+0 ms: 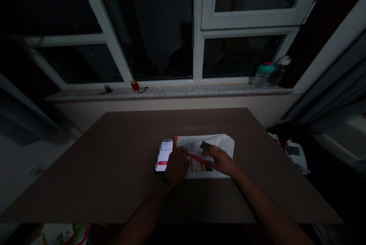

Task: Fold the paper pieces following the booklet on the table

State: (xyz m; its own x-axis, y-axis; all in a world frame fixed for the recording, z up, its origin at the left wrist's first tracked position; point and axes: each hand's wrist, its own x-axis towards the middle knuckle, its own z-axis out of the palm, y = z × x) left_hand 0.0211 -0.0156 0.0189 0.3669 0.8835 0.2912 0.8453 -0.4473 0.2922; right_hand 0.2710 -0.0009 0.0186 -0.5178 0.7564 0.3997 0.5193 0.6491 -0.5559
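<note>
A printed newspaper sheet [227, 144] lies on the table, part of it folded over diagonally with a red edge strip running between my hands. My left hand [177, 165], with a dark band at the wrist, rests on the left side of the sheet, fingers stretched out over it. On the folded flap lies my right hand [221, 160], its fingers spread and slightly bent, thumb close to the red strip. Dim light hides the exact fingertip contact. Just left of my left hand is a lit phone [164, 155] with a timer on its screen, partly covered by that hand.
The brown table [120, 153] reaches toward a speckled windowsill [183, 91]. A bottle with a teal lid [264, 73] and a clear bottle [279, 69] stand at its right end. A small red-orange jar [134, 85] sits farther left. Papers [297, 155] lie beyond the table's right edge.
</note>
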